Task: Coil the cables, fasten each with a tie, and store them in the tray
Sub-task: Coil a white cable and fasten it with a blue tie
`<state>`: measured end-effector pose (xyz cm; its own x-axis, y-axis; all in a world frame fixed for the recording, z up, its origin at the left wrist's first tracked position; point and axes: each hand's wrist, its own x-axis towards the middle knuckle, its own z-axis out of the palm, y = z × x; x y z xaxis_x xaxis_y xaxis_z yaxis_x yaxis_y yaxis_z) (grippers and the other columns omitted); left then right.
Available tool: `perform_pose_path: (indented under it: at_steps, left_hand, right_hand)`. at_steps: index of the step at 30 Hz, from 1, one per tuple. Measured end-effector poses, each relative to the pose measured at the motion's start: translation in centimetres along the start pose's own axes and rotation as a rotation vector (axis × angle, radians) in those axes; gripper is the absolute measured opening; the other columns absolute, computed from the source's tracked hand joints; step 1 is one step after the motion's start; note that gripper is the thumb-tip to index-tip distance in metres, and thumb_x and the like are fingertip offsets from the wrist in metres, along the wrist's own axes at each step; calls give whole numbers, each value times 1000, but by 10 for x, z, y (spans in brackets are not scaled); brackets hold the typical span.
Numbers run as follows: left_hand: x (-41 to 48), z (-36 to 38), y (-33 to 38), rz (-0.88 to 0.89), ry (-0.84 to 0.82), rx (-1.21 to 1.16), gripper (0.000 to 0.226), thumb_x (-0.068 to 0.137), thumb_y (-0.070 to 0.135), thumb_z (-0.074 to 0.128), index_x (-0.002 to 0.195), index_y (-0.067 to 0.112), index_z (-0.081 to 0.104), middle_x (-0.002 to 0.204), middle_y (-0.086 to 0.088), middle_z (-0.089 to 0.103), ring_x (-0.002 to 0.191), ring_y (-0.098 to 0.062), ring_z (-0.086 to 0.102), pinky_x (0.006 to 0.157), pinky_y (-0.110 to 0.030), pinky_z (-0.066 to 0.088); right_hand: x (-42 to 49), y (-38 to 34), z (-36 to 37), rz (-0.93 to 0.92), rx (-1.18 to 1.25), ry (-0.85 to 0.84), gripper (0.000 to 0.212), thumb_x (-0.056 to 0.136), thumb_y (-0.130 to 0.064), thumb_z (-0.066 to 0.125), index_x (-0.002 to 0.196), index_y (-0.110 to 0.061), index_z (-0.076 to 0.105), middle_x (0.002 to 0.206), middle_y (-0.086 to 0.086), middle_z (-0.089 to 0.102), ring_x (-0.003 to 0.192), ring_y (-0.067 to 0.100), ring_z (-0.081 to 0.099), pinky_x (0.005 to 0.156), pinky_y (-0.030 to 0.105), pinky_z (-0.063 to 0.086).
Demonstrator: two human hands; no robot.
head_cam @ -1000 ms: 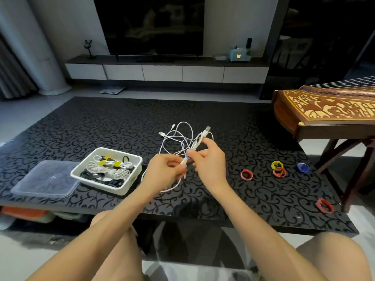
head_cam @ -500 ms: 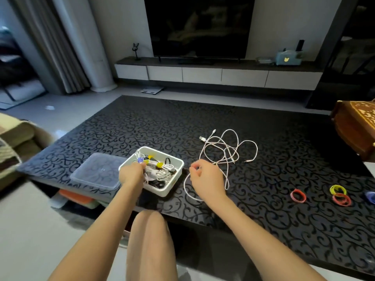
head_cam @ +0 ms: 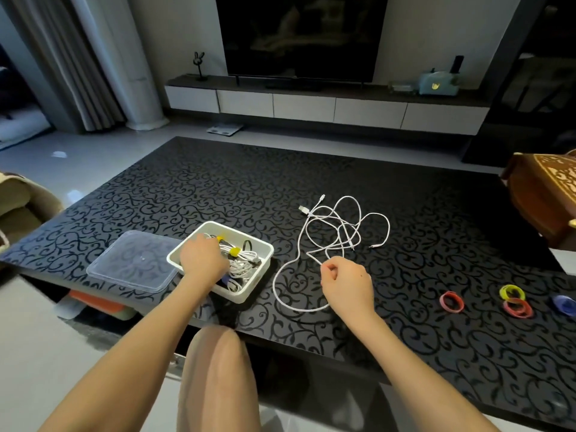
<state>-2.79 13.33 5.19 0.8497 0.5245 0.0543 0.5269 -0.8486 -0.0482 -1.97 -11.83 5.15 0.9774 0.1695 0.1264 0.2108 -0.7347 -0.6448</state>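
Hands: left hand lies palm-down inside the white tray, over the bundled cables with their yellow ties. Its fingers are hidden, so whether it grips anything cannot be told. Right hand has its fingers curled, pinching the loose white cable, which sprawls tangled across the tabletop beyond it. Clear lid sits just beside the tray. Spare ties lie well to the right: red ring, yellow ring, second red ring, blue tie.
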Motion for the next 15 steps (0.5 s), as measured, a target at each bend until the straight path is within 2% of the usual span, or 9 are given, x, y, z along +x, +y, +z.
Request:
perform_pose_path:
  at_steps: [1, 3, 5, 7, 9, 11, 13, 15]
  left_hand:
    - [-2, -1, 11, 58, 29, -27, 22, 78, 21, 59, 95, 10, 66, 98, -8, 59, 92, -26, 57, 62, -29, 39]
    - [-9, -4, 39, 181, 42, -183, 20, 83, 22, 56, 91, 8, 68, 93, -10, 62, 89, -30, 59, 65, -31, 41]
    - [-20, -4, 73, 307, -77, -365, 26, 91, 29, 53, 93, 7, 67, 96, -14, 67, 93, -32, 61, 73, -33, 44]
    - [-30, -1, 99, 404, -149, -435, 25, 93, 30, 52, 96, 9, 66, 100, -14, 67, 98, -31, 60, 78, -33, 44]
    - [-33, 0, 111, 471, -162, -455, 23, 94, 28, 51, 95, 9, 65, 99, -14, 65, 97, -30, 59, 75, -31, 40]
    - [-33, 0, 113, 505, -234, -568, 32, 97, 32, 48, 87, 8, 66, 91, -12, 67, 90, -26, 61, 71, -30, 38]
    - [-31, -7, 116, 500, -373, -794, 44, 98, 42, 42, 85, 13, 71, 88, -3, 71, 85, -11, 63, 77, -26, 42]
    - [-32, -22, 122, 532, -413, -982, 43, 97, 44, 43, 84, 16, 73, 84, 3, 72, 73, 3, 61, 74, -18, 43]
  right_hand:
    - [3, 9, -3, -17, -72, -24, 18, 92, -22, 49, 97, -20, 67, 87, -1, 70, 88, 23, 62, 76, 32, 48]
    - [5, 25, -3, -163, -250, -216, 31, 89, -26, 53, 119, -28, 61, 111, -6, 65, 108, 21, 53, 88, 29, 42]
    - [1, 39, 1, -372, -507, -394, 44, 86, -29, 55, 130, -31, 54, 125, -6, 55, 117, 24, 42, 95, 34, 34]
    - [-4, 46, 7, -521, -745, -387, 35, 88, -27, 53, 123, -26, 59, 119, 0, 54, 115, 28, 40, 90, 38, 30]
    - [1, 53, 7, -528, -822, -348, 25, 95, -22, 46, 111, -19, 64, 109, 3, 58, 111, 30, 43, 85, 37, 31]
    - [16, 57, -8, -389, -627, -280, 27, 97, -22, 43, 110, -17, 66, 111, 4, 63, 112, 29, 49, 85, 35, 36]
    - [40, 53, -39, -217, -243, -94, 25, 96, -21, 50, 110, -15, 70, 114, 4, 69, 112, 25, 57, 90, 32, 39]
    - [67, 37, -76, -166, -22, 83, 22, 93, -16, 57, 108, -10, 72, 109, 7, 71, 108, 23, 63, 90, 27, 40]
